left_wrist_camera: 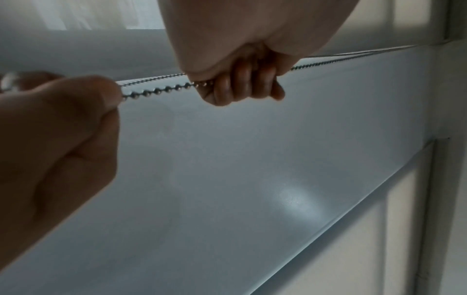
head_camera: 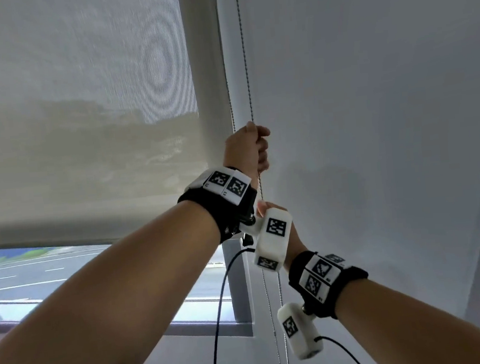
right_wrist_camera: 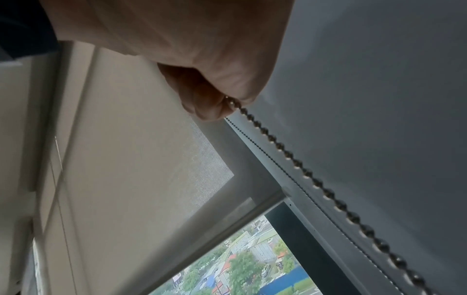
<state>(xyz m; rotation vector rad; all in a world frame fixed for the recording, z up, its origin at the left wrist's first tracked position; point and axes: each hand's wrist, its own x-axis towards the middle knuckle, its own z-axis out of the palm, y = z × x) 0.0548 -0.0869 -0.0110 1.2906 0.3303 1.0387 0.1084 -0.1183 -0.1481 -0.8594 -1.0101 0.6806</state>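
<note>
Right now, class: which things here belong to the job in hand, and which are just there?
In the job: bead chain; left hand gripping it; right hand pinching it lower down; the blind it works, either the sheer blind or the grey blind, cannot tell which.
Just there: black cable; street outside.

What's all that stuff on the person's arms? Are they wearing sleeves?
No sleeves, just bare forearms. Each wrist wears a black band, left band and right band, topped with white tiles printed with black-and-white square codes. A white box bearing a code hangs under each, trailing a thin black cable.
</note>
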